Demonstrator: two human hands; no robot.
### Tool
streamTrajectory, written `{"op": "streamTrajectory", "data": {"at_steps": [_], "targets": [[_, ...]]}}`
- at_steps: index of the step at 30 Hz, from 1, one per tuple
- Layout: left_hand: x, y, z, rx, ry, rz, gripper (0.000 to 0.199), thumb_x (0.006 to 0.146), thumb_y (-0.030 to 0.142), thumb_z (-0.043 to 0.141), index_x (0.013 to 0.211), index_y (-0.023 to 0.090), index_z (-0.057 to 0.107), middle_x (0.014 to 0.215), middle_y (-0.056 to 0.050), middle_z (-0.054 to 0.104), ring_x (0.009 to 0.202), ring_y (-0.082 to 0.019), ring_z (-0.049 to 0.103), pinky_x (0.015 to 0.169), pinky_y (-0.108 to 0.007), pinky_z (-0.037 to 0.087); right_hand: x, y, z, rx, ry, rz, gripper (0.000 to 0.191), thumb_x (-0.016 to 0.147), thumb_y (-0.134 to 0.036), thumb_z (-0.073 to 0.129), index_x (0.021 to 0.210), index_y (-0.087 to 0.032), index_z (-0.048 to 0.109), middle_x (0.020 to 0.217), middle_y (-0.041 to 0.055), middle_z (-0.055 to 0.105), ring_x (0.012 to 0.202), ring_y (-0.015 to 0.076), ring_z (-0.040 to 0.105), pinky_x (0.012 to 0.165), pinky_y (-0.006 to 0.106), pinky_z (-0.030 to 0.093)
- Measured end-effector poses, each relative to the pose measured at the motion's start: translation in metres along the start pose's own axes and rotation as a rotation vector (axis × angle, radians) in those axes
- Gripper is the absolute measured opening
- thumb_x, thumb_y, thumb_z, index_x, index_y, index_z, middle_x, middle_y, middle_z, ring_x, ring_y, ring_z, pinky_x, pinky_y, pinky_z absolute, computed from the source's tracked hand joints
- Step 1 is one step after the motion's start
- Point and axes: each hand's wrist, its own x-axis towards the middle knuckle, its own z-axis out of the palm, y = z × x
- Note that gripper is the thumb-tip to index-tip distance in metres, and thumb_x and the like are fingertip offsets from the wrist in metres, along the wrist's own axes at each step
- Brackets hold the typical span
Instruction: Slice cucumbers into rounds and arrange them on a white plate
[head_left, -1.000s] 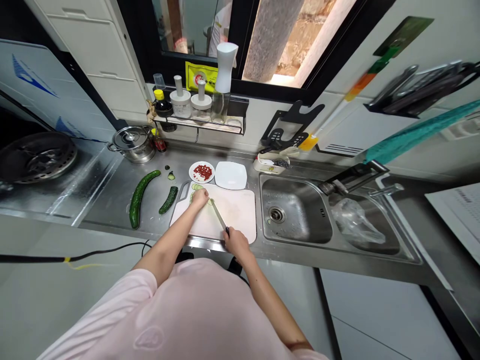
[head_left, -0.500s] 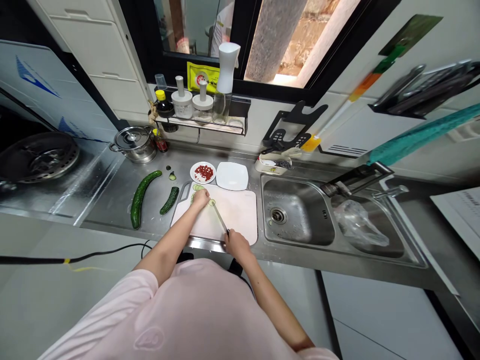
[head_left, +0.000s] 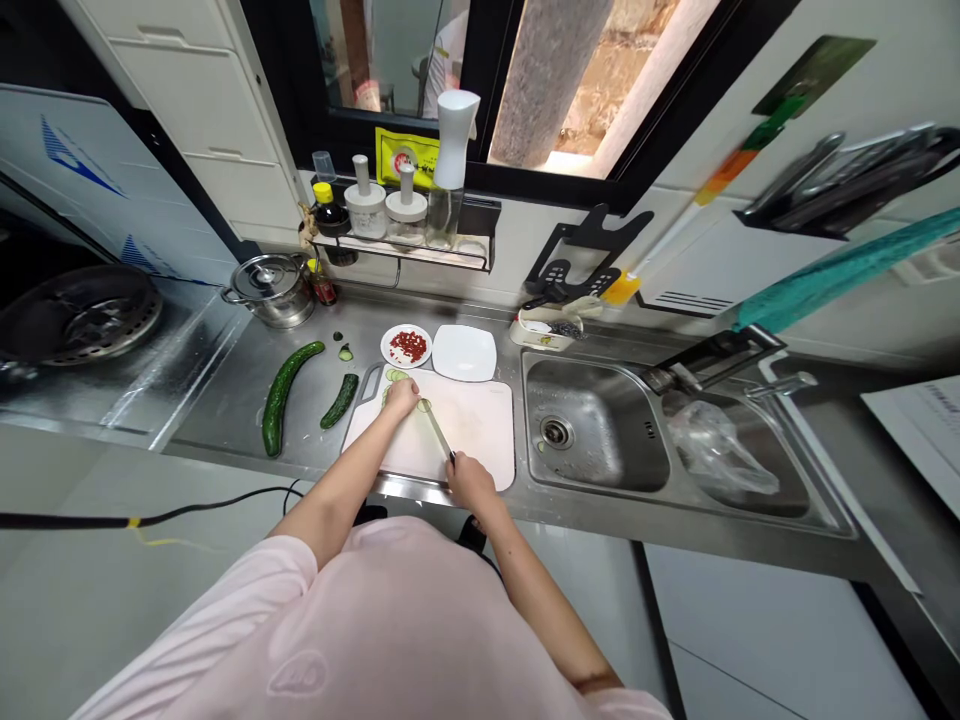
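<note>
Steel worktop (head_left: 225, 390), with pot, cucumbers, dishes and cutting board set out along it.
At the left stood a lidded pot (head_left: 271, 292) with a small yellow-capped bottle (head_left: 324, 288) beside it; nearer the front edge lay a long curved cucumber (head_left: 282, 394), a shorter cucumber (head_left: 340, 402) and, behind that, two small green scraps (head_left: 345, 353). A round plate (head_left: 388, 352) and a white squarish dish (head_left: 464, 353) sat just behind the pale cutting board (head_left: 480, 430), and a cream caddy (head_left: 532, 341) rested behind the inset sink (head_left: 622, 395).

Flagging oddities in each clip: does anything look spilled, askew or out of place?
Mildly odd: cucumber scraps lie loose on the counter, not the cutting board; a crumpled plastic bag occupies a sink basin.
</note>
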Motion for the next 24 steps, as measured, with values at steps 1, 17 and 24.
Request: {"op": "streamTrajectory", "data": {"at_steps": [1,17,24], "targets": [[0.0003,0.0,0.0002,0.002,0.003,0.004,0.017,0.07,0.027,0.069,0.086,0.023,0.064,0.1,-0.005,0.068,0.096,-0.021,0.061,0.077,-0.027,0.043,0.0,0.0001,-0.0002,0.0,0.0,-0.003,0.035,0.094,-0.034,0.032,0.107,-0.014,0.057,0.102,0.0159,0.066,0.094,0.0242,0.063,0.073,0.03,0.042],[-0.0033,0.0,-0.0005,0.016,0.02,0.056,0.014,0.072,0.025,0.067,0.086,0.021,0.063,0.101,-0.005,0.068,0.094,-0.02,0.061,0.078,-0.026,0.042,-0.0009,-0.0012,-0.0088,-0.005,-0.02,0.002,0.035,0.093,-0.033,0.032,0.106,-0.013,0.057,0.103,0.0169,0.065,0.095,0.0256,0.062,0.073,0.031,0.043],[-0.0025,0.0001,-0.0004,0.056,0.015,0.047,0.016,0.072,0.026,0.066,0.088,0.023,0.064,0.102,-0.004,0.068,0.096,-0.02,0.061,0.077,-0.025,0.042,-0.005,0.0015,-0.0054,-0.002,-0.021,0.011,0.035,0.093,-0.033,0.033,0.108,-0.013,0.058,0.104,0.0169,0.065,0.097,0.0264,0.062,0.075,0.032,0.044]]}}
